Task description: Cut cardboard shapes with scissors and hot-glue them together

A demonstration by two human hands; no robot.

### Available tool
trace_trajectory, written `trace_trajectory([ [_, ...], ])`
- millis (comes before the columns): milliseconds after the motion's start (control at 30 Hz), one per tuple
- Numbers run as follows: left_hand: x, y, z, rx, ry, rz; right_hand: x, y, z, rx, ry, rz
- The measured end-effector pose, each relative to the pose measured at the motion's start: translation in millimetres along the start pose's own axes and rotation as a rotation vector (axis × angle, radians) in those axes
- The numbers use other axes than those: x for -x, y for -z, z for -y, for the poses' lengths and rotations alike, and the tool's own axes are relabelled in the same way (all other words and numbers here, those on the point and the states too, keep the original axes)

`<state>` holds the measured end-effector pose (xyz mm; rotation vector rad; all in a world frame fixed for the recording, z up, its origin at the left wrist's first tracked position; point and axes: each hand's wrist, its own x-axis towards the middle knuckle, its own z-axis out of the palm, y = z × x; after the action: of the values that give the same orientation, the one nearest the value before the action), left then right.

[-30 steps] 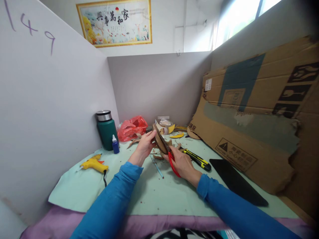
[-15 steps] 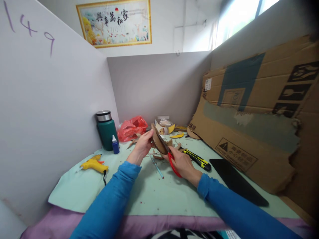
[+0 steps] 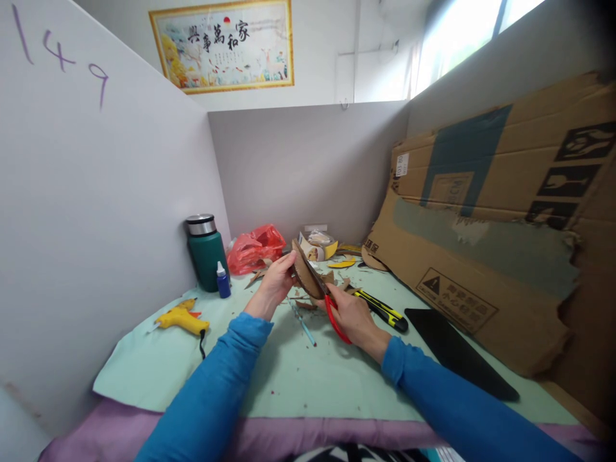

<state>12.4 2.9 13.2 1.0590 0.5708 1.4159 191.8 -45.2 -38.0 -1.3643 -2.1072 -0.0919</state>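
Note:
My left hand (image 3: 275, 286) grips a brown piece of cardboard (image 3: 304, 276) with a curved edge, holding it tilted above the table. In my right hand (image 3: 353, 314) is a pair of scissors (image 3: 332, 313) with red handles. Their dark blades lie along the right edge of the cardboard piece; whether they are parted is hard to make out. Below the hands, a thin light-blue pen-like stick (image 3: 304, 324) lies among cardboard scraps. Just right of my right hand rests a yellow and black utility knife (image 3: 382, 309).
Left stand a green bottle (image 3: 206, 256), a small blue bottle (image 3: 222, 282) and a yellow glue gun (image 3: 183, 318). A red plastic bag (image 3: 257, 247) and tape roll (image 3: 327, 249) lie behind. Right are a black board (image 3: 457, 353) and large cardboard (image 3: 462, 282) against the partition.
Hands, scissors and cardboard piece stay almost in the same place. The whole view has shifted very slightly.

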Motion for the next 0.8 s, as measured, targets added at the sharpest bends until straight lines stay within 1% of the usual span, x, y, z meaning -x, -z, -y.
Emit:
trace_trajectory([
  [233, 1.4, -0.8, -0.6, 0.015, 0.003, -0.011, 0.2, -2.0, -2.0, 0.004, 0.014, -0.032],
  [400, 1.9, -2.1, -1.8, 0.018, -0.012, 0.015, 2.5, -4.6, -2.0, -0.032, 0.037, -0.052],
  [633, 0.8, -1.3, -0.4, -0.003, -0.017, 0.013, 1.5, -3.6, -0.3, -0.041, 0.006, 0.002],
  [800, 2.3, -3.2, -1.4, 0.000, -0.010, 0.018, 1.4, -2.1, 1.1, -0.055, 0.003, -0.003],
])
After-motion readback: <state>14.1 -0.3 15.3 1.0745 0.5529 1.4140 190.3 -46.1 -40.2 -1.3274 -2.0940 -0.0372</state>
